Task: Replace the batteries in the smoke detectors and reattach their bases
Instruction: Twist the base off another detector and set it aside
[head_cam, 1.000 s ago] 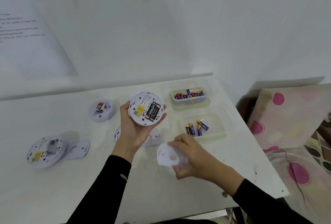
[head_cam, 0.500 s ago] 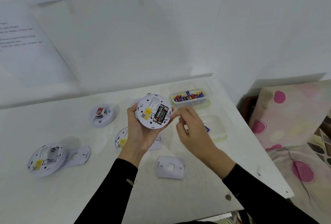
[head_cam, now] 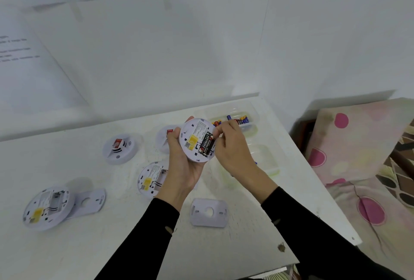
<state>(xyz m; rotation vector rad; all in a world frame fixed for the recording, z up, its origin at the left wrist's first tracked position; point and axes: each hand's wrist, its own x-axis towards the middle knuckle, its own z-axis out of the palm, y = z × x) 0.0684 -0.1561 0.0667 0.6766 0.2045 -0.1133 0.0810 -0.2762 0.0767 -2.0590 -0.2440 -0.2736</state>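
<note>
One detector (head_cam: pixel 192 137) in left hand (head_cam: pixel 182 167), right hand (head_cam: pixel 233 149) at battery (head_cam: pixel 206 145) top edge.

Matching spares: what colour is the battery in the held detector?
The battery in the detector is black with white lettering and some red; head view.

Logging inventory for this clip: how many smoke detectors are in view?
5: the held detector in the left hand; a half-hidden detector behind its fingers; a face-up detector farther left; a wrist-side detector; a far-left detector overlapping a base. Others may be hidden.
</note>
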